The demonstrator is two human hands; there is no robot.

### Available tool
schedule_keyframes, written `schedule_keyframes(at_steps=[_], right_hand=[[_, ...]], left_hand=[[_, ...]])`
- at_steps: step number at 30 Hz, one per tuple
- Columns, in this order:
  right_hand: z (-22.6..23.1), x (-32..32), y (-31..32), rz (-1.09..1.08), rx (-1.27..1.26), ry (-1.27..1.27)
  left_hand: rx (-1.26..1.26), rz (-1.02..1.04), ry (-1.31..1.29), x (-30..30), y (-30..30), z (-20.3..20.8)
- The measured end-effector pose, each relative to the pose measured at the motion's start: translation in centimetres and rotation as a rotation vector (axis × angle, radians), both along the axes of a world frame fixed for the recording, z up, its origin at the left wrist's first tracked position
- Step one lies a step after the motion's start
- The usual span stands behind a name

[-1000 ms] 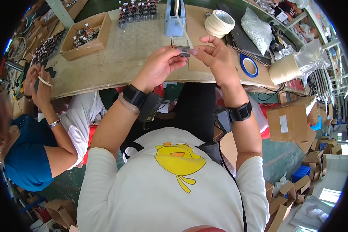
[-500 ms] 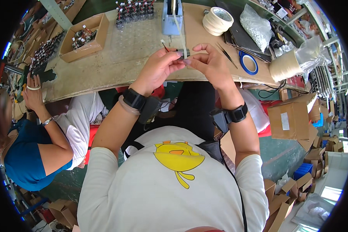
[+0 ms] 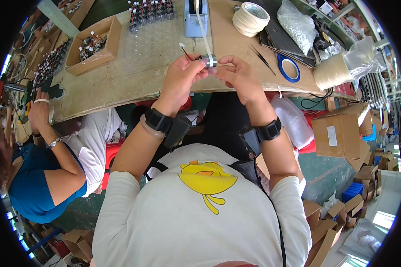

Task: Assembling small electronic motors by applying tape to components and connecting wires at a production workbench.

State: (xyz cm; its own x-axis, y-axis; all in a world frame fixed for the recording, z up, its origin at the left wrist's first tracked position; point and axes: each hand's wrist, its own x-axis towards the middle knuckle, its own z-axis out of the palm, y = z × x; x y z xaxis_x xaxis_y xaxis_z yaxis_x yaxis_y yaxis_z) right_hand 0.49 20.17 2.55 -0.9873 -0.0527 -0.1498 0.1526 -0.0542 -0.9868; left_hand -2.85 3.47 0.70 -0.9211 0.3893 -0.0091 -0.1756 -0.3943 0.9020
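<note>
Between the thumb and fingers of my left hand (image 3: 181, 79) is a small silver cylindrical motor (image 3: 213, 59), lying sideways just above the table's front edge. Thin wires with a white connector (image 3: 182, 45) stick up from its left end. A narrow strip of pale tape (image 3: 205, 36) stretches down from the blue tape dispenser (image 3: 192, 26) and lies across the motor's side. At the motor's right, my right hand (image 3: 241, 79) has thumb and forefinger closed by the lower end of the strip, which they appear to pinch; the fingertips partly hide it.
Several similar motors (image 3: 151, 13) stand on bubble wrap (image 3: 151, 49), left of the dispenser. A cardboard box (image 3: 111, 52) holds more. Tweezers (image 3: 263, 60), blue tape (image 3: 288, 69), cream tape rolls (image 3: 249, 21) and a large spool (image 3: 329, 73) lie to the right. A co-worker (image 3: 49, 178) sits at left.
The motor has turned in my left fingers, so more of its silver side shows, with the tape across it. Both hands stay close together.
</note>
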Motion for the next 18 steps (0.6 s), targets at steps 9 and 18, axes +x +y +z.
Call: schedule_keyframes(at_steps=[9,18], right_hand=[[-0.7,0.0,0.4,-0.037,-0.164,-0.038],[1.5,-1.0,-1.6,-0.105,0.733,0.738]], left_hand=[[0.147,0.009,-0.114,0.2,-0.3,0.8],[0.134,-0.026,-0.168,0.3,-0.6,1.2]])
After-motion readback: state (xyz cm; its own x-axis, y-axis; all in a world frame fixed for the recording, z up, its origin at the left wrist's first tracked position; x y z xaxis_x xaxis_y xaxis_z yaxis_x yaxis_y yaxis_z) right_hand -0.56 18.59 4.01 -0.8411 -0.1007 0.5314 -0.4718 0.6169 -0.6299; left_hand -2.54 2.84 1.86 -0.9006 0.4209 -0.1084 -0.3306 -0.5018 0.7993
